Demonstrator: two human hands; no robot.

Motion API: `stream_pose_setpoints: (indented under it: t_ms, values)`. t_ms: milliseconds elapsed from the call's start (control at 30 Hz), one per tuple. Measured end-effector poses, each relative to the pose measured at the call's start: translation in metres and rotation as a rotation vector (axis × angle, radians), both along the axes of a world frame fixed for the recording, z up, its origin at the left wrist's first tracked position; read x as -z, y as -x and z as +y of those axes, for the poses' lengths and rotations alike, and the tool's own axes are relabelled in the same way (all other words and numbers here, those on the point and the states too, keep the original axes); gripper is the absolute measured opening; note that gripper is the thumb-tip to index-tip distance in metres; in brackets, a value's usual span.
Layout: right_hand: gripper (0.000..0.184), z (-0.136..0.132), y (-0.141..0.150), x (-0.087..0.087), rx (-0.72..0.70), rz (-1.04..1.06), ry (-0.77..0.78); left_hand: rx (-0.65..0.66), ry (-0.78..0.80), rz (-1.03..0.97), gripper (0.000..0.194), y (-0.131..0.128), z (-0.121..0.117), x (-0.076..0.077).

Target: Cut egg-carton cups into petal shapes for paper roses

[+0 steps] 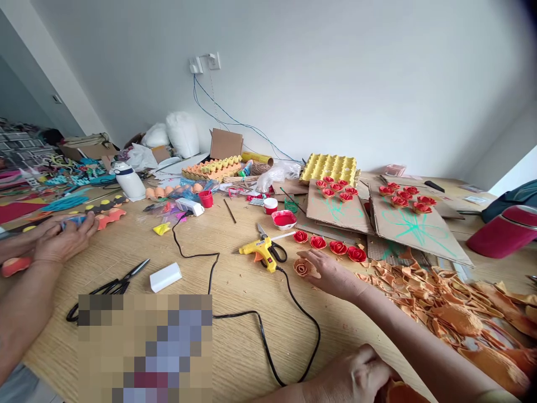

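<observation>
My right hand (pixel 333 274) reaches over the table from the lower right, its fingertips closed round the right side of an unpainted orange egg-carton rose (pixel 301 267). That rose rests on the wood beside a row of red-painted roses (pixel 318 242). At the bottom edge my left hand (pixel 356 372) is curled, with an orange egg-carton piece (pixel 405 392) at its fingers; the frame cuts off part of it. A yellow hot glue gun (pixel 262 252) lies left of the rose, over scissors (pixel 278 252).
Torn orange carton scraps (pixel 444 302) pile up at right. Cardboard sheets (pixel 419 224) bear more red roses. A red paint dish (pixel 284 219), yellow egg tray (pixel 329 168) and magenta bottle (pixel 505 232) stand around. A black cord (pixel 289 296) crosses the table. At left, another person's hands (pixel 69 238) work.
</observation>
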State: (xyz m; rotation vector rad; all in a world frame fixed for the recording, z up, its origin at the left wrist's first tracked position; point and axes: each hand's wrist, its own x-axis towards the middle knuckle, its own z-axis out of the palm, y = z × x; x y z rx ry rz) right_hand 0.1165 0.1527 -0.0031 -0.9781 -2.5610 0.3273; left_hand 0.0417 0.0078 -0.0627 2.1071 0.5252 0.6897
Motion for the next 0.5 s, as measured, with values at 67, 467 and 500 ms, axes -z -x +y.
stream_pose_setpoints:
  t_ms: [67, 467, 500]
  values:
    - [0.058, -0.009, -0.015, -0.006, 0.052, 0.014, -0.018, -0.017, 0.014, -0.011, 0.043, 0.001, -0.001, -0.004]
    - [0.03, -0.186, -0.211, -0.012, 0.734, -0.109, -0.061, -0.389, 0.307, -0.225, 0.034, 0.005, -0.013, -0.041]
    - [0.029, -0.2, -0.223, -0.006, 0.82, -0.12, -0.059, -0.393, 0.375, -0.269, 0.033, 0.005, -0.012, -0.04]
